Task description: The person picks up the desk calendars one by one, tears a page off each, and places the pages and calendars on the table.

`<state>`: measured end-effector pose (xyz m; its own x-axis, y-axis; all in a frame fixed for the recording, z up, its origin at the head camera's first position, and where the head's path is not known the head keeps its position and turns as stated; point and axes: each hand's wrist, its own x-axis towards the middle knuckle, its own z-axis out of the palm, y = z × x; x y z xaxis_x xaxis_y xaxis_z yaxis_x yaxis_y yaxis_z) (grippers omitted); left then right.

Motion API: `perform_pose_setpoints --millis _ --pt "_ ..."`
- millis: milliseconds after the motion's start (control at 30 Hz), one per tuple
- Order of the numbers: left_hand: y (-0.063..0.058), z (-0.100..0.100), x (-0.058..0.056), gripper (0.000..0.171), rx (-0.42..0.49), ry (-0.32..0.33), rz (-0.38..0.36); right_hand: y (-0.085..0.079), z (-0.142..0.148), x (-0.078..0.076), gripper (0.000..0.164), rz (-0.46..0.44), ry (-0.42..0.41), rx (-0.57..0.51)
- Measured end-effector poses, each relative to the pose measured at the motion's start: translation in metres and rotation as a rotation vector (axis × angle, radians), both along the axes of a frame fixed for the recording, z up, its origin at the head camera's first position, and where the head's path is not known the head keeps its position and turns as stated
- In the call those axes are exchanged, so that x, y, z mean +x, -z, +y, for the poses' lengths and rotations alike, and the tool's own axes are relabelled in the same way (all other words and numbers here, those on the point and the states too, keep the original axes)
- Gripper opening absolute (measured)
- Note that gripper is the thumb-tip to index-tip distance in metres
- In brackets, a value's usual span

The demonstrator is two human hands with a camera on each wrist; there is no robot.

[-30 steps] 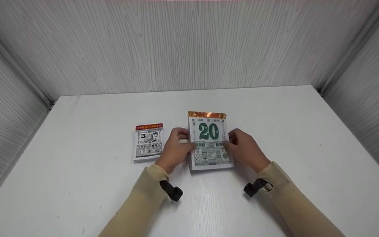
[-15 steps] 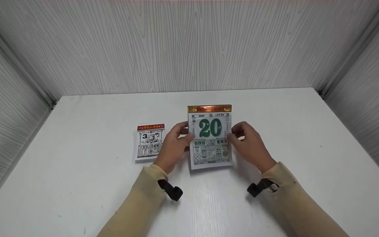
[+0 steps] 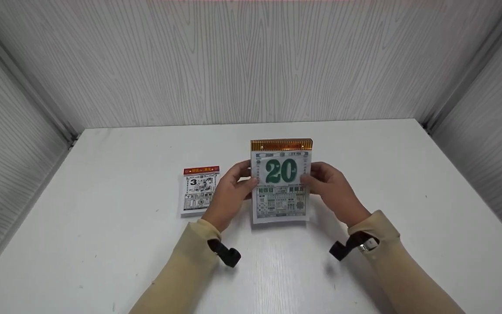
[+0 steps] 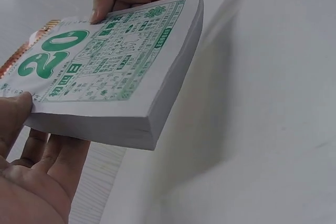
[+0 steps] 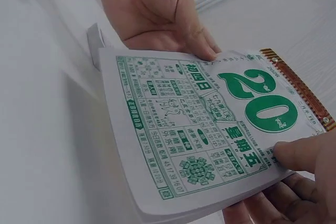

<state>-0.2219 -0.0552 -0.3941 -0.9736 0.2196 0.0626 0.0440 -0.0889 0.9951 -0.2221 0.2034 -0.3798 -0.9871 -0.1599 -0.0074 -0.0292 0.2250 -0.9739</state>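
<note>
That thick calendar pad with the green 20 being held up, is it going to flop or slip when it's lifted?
The calendar pad looks like a thick block of pages, so probably fairly stiff and heavy for its size. The left hand and right hand grip its sides. Only the top edge seems bound, so the loose lower pages may fan or sag.

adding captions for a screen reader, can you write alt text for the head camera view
Two hands hold a thick tear-off calendar pad showing a large green 20 just above a white table, the left hand on its left edge and the right hand on its right. A smaller calendar pad showing a 3 lies flat to the left, with grey wood-grain walls behind.
</note>
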Motion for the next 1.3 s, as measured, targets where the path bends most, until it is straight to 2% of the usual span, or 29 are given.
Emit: perform_pose_setpoints --millis 300,500,667,1000,1200,1300 --pt "0.000 0.000 -0.001 0.053 -0.027 0.013 0.016 -0.003 0.001 0.000 0.044 -0.035 0.029 -0.028" --pt "0.000 -0.003 -0.001 0.046 0.027 0.043 -0.016 -0.002 0.003 -0.001 0.042 -0.043 0.041 -0.070" --pt "0.002 -0.004 -0.003 0.046 0.104 0.101 -0.066 -0.002 0.006 0.000 0.044 -0.069 0.029 -0.108" --pt "0.011 -0.007 -0.006 0.040 0.269 0.220 -0.123 0.000 0.008 0.000 0.048 -0.070 -0.001 -0.138" --pt "0.015 -0.010 -0.005 0.045 0.290 0.275 -0.177 0.002 0.007 0.000 0.050 -0.078 -0.019 -0.178" --pt "0.016 -0.011 -0.004 0.050 0.321 0.329 -0.213 0.003 0.007 -0.001 0.050 -0.085 -0.019 -0.181"
